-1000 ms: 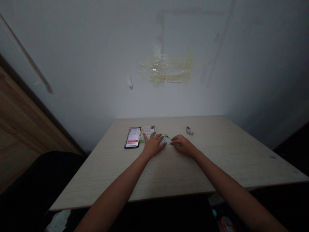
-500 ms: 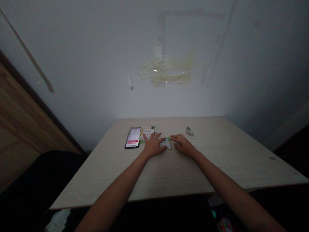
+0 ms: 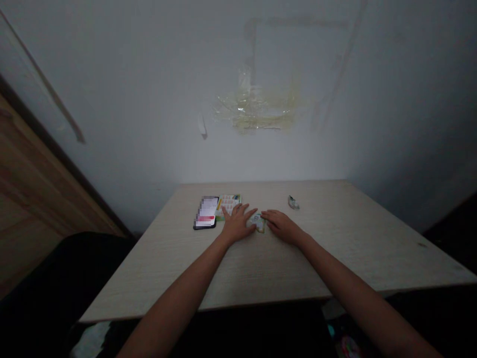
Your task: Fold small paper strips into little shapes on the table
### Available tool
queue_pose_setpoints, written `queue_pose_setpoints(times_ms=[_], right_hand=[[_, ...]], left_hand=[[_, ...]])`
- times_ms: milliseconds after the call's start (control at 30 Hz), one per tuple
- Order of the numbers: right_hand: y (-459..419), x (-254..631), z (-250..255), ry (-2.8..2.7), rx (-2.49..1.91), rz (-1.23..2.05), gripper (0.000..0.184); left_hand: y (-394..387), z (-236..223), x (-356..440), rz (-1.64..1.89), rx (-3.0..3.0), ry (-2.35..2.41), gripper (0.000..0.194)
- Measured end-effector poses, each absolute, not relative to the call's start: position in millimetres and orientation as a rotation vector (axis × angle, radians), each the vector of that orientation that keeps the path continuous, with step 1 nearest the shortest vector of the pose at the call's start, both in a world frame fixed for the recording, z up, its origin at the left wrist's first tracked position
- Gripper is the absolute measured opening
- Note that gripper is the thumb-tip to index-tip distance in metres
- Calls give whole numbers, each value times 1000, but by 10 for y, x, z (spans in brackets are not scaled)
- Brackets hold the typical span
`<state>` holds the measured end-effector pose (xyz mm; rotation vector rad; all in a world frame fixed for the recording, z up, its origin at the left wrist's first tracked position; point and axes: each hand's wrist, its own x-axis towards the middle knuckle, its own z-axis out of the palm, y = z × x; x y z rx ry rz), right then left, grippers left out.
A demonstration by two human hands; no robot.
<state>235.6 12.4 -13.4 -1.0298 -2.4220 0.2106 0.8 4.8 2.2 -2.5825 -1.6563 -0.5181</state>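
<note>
A small pale printed piece of card or paper (image 3: 258, 222) with a greenish edge lies on the table between my two hands. Spread wide, the fingers of my left hand (image 3: 236, 226) press down flat, with thumb and forefinger at the card's left side. Under and behind that hand shows a colourful printed sheet (image 3: 229, 201), partly covered by my fingers. My right hand (image 3: 282, 225) lies low with fingers stretched out side by side, their tips at the card's upper right edge. Neither hand is wrapped round anything.
A phone (image 3: 206, 213) with a lit, partly blurred screen lies left of the printed sheet. Farther right is a small crumpled wrapper (image 3: 293, 202). The pale wooden table (image 3: 257, 278) meets a wall (image 3: 149, 99) with old tape (image 3: 264, 117) on it.
My right fingers have drawn slightly closer together and lower on the card's right side. More of the card's upper face shows between my hands. My left hand has hardly moved.
</note>
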Motion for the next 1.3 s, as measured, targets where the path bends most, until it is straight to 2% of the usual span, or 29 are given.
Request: queue_pose_setpoints(times_ms=[233,533,1067,1300], right_hand=[[101,2347,-95,-2396,-1072,158,45],[66,2316,-63,-2380,-1174,28,40],[198,2403,-168,-2213,-1120,231,25],[217,2416,-163,-2181,-1149,312,28]], left_hand=[[52,25,6,-678,-2528,-1687,54],[45,60,-6,-772,-2574,-1618,20],[109,-9,-32,-784,-2582,-1712,17],[87,41,-30,-754,-2608,-1660,16]])
